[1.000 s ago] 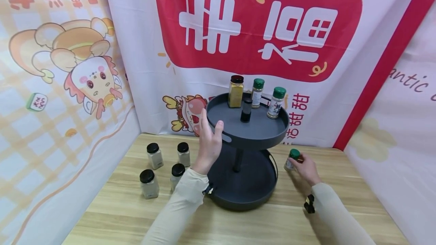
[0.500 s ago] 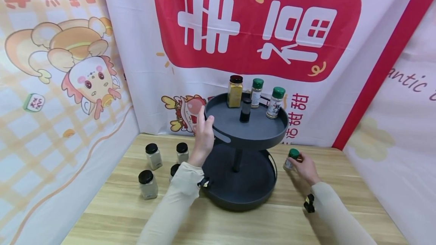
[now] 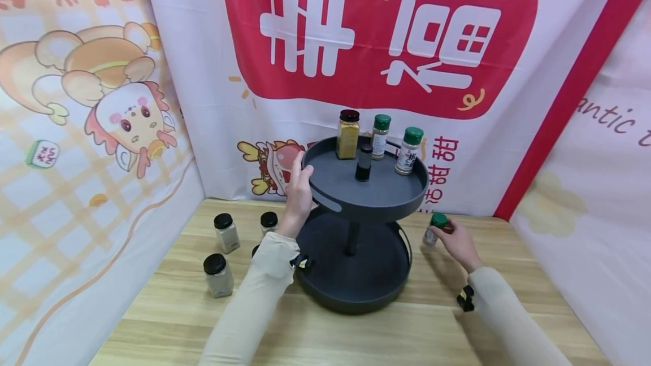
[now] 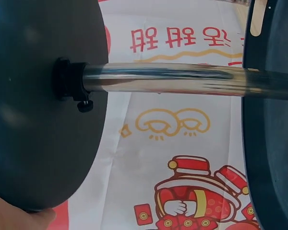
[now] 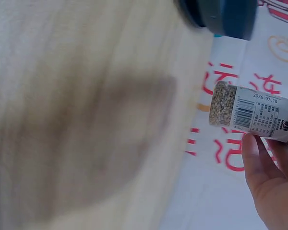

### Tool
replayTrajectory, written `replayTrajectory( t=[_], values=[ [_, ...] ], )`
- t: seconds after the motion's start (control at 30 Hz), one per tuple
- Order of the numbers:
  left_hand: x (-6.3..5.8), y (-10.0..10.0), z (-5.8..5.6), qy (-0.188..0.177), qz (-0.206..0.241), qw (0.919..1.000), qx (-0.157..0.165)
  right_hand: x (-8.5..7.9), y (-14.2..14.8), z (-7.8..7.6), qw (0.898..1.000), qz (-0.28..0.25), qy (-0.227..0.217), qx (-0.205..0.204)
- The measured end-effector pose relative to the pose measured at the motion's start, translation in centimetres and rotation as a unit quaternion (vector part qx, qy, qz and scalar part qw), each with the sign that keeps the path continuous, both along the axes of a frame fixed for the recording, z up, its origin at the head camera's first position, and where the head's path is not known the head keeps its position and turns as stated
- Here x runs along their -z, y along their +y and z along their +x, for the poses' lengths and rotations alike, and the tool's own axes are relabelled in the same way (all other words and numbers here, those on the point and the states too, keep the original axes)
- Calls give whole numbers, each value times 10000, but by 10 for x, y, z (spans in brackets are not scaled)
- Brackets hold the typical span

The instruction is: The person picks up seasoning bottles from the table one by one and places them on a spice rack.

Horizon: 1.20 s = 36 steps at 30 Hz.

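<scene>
My left hand point(image 3: 298, 195) rests with straight fingers at the left rim of the upper tray point(image 3: 373, 199) of a dark two-tier round stand. In the left wrist view its fingertip point(image 4: 44, 216) meets the edge of that tray. To the right of the stand, my right hand point(image 3: 460, 242) pinches a green-capped spice jar point(image 3: 429, 236) near its cap. The right wrist view shows this jar point(image 5: 252, 112) filled with small tan grains and wearing a printed white label. On the upper tray stand a yellow-filled jar point(image 3: 348, 139) and two green-capped shakers point(image 3: 408, 154).
Several black-capped clear jars point(image 3: 220, 278) stand on the wooden table point(image 3: 325, 338) at left, one mostly hidden by my left sleeve. The lower tray point(image 3: 330, 275) sits under the upper one, joined by a metal post point(image 4: 168, 78). A printed cloth point(image 3: 203, 72) hangs behind.
My left hand has shifted left along the upper tray's rim, uncovering more of the handle slot. My right hand keeps its pinch on the spice jar, which is slightly higher and tilted.
</scene>
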State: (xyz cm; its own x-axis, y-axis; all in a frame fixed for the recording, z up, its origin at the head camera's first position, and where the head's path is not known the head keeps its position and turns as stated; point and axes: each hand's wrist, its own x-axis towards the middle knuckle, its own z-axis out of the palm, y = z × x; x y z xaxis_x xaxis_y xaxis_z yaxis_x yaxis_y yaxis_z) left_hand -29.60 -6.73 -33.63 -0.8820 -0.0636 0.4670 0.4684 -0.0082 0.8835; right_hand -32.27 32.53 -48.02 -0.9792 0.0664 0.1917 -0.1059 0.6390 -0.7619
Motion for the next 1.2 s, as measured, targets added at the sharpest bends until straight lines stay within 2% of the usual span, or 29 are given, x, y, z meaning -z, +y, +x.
replayTrajectory(
  t=[0.17,0.43,0.77,0.83,0.93,1.0,1.07,1.2],
  values=[
    [1,-4,-5,-153,119,9997,166,-22,-2,7,10000,-3,2,-26],
    [3,-8,-9,-225,377,9978,487,-50,-3,17,9992,183,332,-136],
    [5,-8,-8,-160,386,9973,605,-80,-8,28,9978,287,604,18],
    [0,-8,-1,-177,388,9968,682,-86,-9,31,9976,288,627,54],
    [1,-8,0,-149,338,9966,741,-95,-12,35,9974,246,667,68],
    [2,-8,0,-124,309,9967,737,-101,-14,37,9975,226,670,65],
    [8,-7,-5,-24,316,9973,669,-106,-16,38,9971,223,720,77],
    [8,-4,-3,136,362,9981,474,-114,-19,39,9958,295,857,129]
  ],
)
